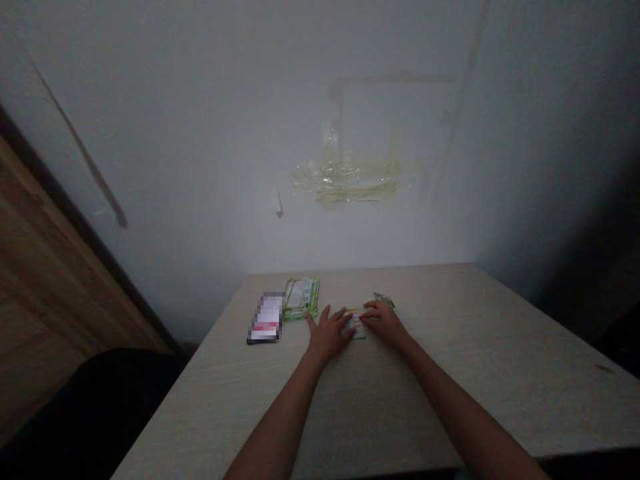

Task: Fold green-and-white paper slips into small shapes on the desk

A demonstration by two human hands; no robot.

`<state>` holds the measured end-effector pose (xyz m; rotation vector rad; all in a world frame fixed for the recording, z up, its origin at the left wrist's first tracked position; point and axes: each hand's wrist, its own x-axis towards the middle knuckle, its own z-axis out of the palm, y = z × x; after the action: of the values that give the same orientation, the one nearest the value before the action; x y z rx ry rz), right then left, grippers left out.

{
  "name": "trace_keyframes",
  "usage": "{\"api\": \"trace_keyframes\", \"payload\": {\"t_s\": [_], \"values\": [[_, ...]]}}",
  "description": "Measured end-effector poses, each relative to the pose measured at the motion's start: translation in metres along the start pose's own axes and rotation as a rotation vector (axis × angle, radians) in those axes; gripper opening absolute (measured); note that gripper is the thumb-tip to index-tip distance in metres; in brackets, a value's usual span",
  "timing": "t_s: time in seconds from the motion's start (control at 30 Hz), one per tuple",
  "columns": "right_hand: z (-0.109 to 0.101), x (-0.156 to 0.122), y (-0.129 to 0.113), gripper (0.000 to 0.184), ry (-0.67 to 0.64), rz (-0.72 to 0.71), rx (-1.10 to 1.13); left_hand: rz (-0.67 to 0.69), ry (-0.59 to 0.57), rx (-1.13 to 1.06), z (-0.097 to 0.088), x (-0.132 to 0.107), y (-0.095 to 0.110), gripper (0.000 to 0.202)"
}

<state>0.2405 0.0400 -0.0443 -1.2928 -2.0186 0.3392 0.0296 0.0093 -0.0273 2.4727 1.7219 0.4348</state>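
Note:
Both my hands rest on a pale wooden table [450, 373]. My left hand [327, 332] lies flat with fingers spread, its fingertips on a small light packet [354, 325] that lies on the table. My right hand [383, 319] meets it from the other side, fingers bent down onto the same packet. A small green scrap [385, 299] lies just behind my right hand.
A green and white sachet [301, 298] lies left of my hands, with a phone [267, 318] beside it. A white wall with old tape marks [345, 180] stands right behind the table. A wooden panel [45, 280] is at far left, a dark shape [85, 407] below it.

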Motion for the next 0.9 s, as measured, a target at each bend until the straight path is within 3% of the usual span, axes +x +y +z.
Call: {"api": "trace_keyframes", "payload": {"t_s": [0.37,0.9], "values": [[0.01,0.005,-0.001,0.022,0.042,0.046,-0.199,-0.004,-0.009,0.006,0.0,0.002,-0.001,0.048],[0.006,0.002,-0.009,0.031,-0.008,0.034,-0.226,-0.01,-0.017,0.019,-0.005,-0.001,0.003,0.048]]}}
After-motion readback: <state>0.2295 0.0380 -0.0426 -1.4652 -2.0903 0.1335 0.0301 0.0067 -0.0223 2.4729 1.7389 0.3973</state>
